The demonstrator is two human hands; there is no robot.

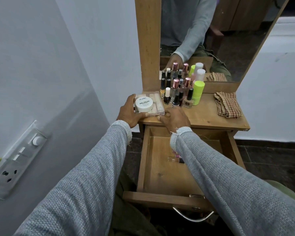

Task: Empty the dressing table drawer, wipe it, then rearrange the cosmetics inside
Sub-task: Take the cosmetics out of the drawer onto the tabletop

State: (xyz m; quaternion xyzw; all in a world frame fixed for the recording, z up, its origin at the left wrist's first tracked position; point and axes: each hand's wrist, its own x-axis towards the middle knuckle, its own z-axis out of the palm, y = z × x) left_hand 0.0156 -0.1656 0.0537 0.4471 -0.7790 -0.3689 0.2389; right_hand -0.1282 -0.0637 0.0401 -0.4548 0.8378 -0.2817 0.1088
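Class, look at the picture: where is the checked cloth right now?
The checked cloth lies crumpled on the right side of the dressing table top, right of the lime-green bottle and below the mirror.

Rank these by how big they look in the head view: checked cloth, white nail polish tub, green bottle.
1. Checked cloth
2. and 3. White tub and green bottle look alike; unsure.

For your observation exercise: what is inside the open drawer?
Inside the drawer, a small clear bottle with pink beside it lies near the right sleeve, which covers whatever lies beneath.
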